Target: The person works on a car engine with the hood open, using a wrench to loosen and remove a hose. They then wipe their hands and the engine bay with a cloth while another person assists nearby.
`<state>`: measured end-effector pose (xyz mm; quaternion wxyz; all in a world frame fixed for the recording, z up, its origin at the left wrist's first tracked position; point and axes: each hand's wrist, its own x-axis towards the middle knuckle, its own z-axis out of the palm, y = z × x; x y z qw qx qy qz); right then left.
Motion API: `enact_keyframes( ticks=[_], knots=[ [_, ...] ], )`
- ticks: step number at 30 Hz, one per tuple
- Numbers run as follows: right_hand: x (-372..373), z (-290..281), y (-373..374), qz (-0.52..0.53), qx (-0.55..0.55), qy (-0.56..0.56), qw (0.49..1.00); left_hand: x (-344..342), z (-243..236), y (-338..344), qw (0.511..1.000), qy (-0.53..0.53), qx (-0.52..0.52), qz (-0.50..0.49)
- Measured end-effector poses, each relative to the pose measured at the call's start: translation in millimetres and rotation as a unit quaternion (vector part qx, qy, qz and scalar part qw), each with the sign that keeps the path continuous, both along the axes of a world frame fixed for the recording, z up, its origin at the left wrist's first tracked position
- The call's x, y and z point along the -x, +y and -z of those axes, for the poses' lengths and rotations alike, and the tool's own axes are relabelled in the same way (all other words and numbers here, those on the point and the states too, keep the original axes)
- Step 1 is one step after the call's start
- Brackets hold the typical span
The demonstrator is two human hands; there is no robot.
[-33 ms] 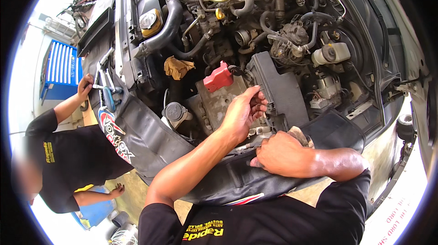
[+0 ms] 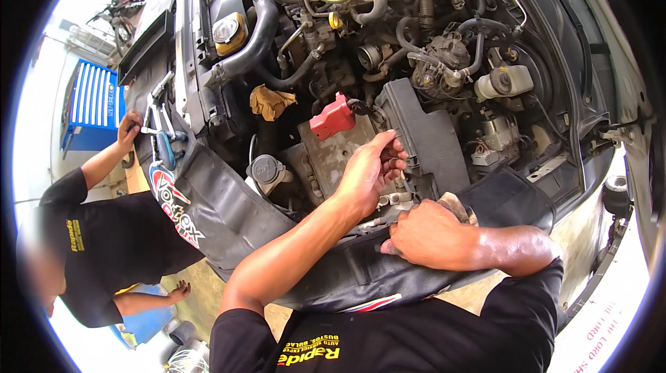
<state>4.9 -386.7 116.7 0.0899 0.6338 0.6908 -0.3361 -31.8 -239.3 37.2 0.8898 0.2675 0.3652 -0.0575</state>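
Note:
My left hand (image 2: 376, 173) is over the battery (image 2: 331, 156), beside the black fuse box lid (image 2: 431, 140). Its fingers are curled in, thumb and fingertips close together; anything between them is too small to make out. A red terminal cover (image 2: 332, 117) sits on the far part of the battery. My right hand (image 2: 431, 235) is closed at the front edge of the engine bay, on the black fender cover (image 2: 354, 262). A dirty, light brown rag (image 2: 454, 205) sticks out from the far side of this fist.
At left, a co-worker's hand (image 2: 129, 127) touches hand tools (image 2: 161, 126) lying on the cover. Crumpled brown paper (image 2: 271, 102) lies in the bay near a washer filler cap (image 2: 266, 169). Hoses (image 2: 260, 36) and a fluid reservoir (image 2: 505, 82) stand farther in. A blue tool cabinet (image 2: 92, 106) stands beyond.

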Motion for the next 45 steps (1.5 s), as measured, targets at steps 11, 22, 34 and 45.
enact_keyframes(
  ticks=[11, 22, 34, 45],
  knots=[
    [-4.0, 0.5, 3.0, -0.021, -0.011, -0.023, 0.999, -3.5, -2.7, 2.7, 1.0, -0.012, 0.002, -0.007],
    [-2.7, -6.0, 6.5, -0.024, -0.036, -0.031, 0.999, -2.0, -0.6, 2.8, 1.0, -0.023, 0.007, -0.006],
    [-3.5, -5.5, 4.5, -0.021, -0.051, -0.031, 0.998, -3.0, -0.4, 1.5, 1.0, -0.022, 0.01, -0.005],
    [-2.9, -4.1, 4.3, -0.018, -0.038, -0.029, 0.999, -3.3, -1.4, 2.6, 1.0, -0.014, 0.007, -0.004]
  ],
)
